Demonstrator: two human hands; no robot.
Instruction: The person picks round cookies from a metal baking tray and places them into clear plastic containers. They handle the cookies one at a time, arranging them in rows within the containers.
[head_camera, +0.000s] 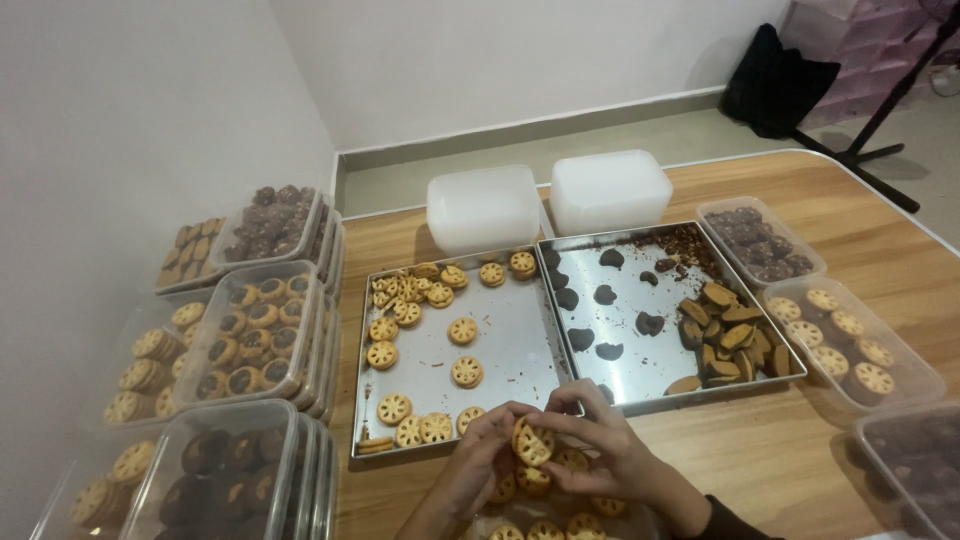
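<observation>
- Head view: both hands at bottom centre, fingertips meeting on one round yellow cookie (532, 441), held upright-ish between them.
- Left hand (478, 455) fingers curled, pinching cookie's left edge; right hand (600, 450) fingers curled over its top and right edge. Both grasping, not released.
- Cookie sits just above an open tub (560, 515) under the hands, already several cookies inside; tub partly cut off by frame, fill level can't tell.
- Just beyond fingertips: left tray (500, 350), approx. 20 yellow cookies left, mostly along its far, left and near edges, centre mostly bare metal.
- Right of fingers, further out: right tray (640, 365) w/ dark heart-shaped pieces, a pile of oblong brown biscuits, crumbs in far corner.
- Progress, judged: well along. Filled tubs (255, 335) stacked left of hands, more filled tubs (850, 345) right; left tray is mostly bare, both trays not yet cleared.
- Two white lidded boxes (485, 208) beyond trays, well apart from hands.
- Room: tray's near rim touches or nearly touches left fingers, tight there. Tub stacks crowd the left side up to the wall. Open wood table (760, 450) right of right hand, best free space. Table edge far right, rounded, w/ floor and a dark stand beyond.
</observation>
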